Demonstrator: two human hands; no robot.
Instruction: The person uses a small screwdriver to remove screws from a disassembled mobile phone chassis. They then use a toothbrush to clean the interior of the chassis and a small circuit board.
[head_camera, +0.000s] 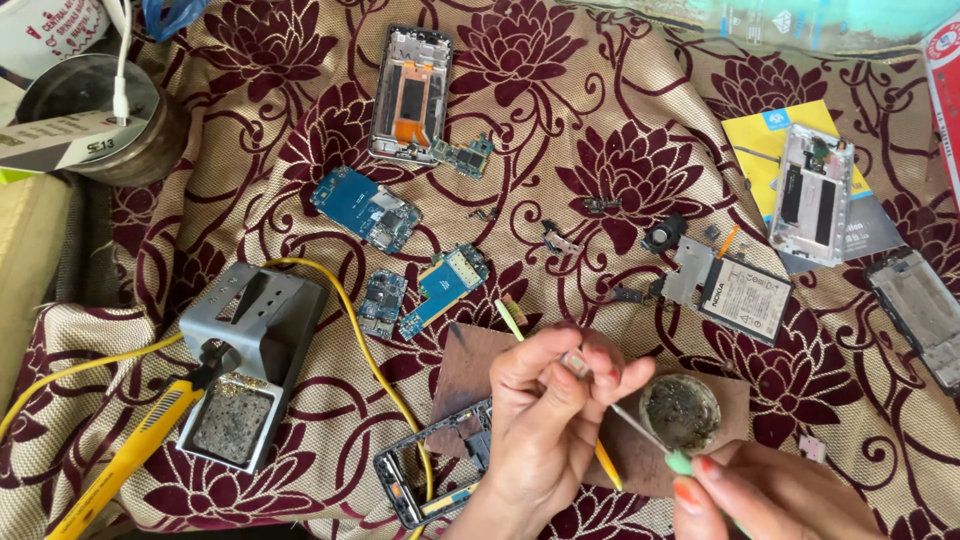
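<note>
- Lower right of the frame: the right hand (745, 492) has its grip closed on a thin metal tool with a mint-green handle (655, 440), whose tip points up toward the left hand's fingers.
- Lower centre: the left hand (545, 420) pinches a small pale component (576, 364) between thumb and fingertips, with a yellow-green stick (512, 322) passing behind it.
- Beside both hands, a small round tin of dark grey paste (680, 412) sits on a brown board (470, 372).
- To work cleanly, I judge the tool tip should carry little paste and the pinch hold steady.
- Left: a yellow soldering iron (125, 462) lies in a grey metal stand (250, 350).
- Further up, blue circuit boards (365, 210) and a phone frame (410, 95) lie on the maroon floral cloth (620, 150) over the bench.
</note>
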